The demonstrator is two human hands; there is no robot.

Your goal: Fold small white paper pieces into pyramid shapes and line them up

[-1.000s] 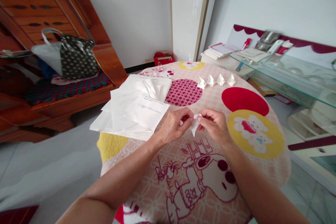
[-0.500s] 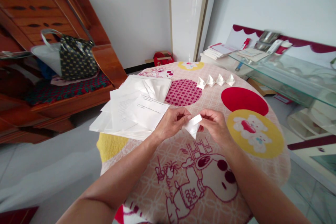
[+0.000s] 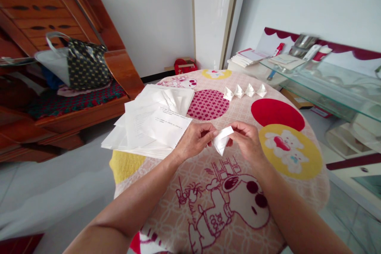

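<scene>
While 4 pcs (image 3: 239, 92) stand folded, apparently done, L hand (image 3: 195, 139) & R hand (image 3: 248, 141) pinch part-folded paper (image 3: 221, 143), w/ nearby sheets (image 3: 143, 127) mostly unfolded.

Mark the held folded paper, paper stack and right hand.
Folded paper (image 3: 222, 142), head view: middle of its visible face.
Paper stack (image 3: 150, 125), head view: upper sheets, near the middle.
Right hand (image 3: 249, 139), head view: back of the hand.

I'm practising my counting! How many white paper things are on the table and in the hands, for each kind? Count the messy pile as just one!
Folded paper shapes in a row: 4
Paper piece between the left hand and right hand: 1
Messy pile of sheets: 1
Total: 6
</scene>
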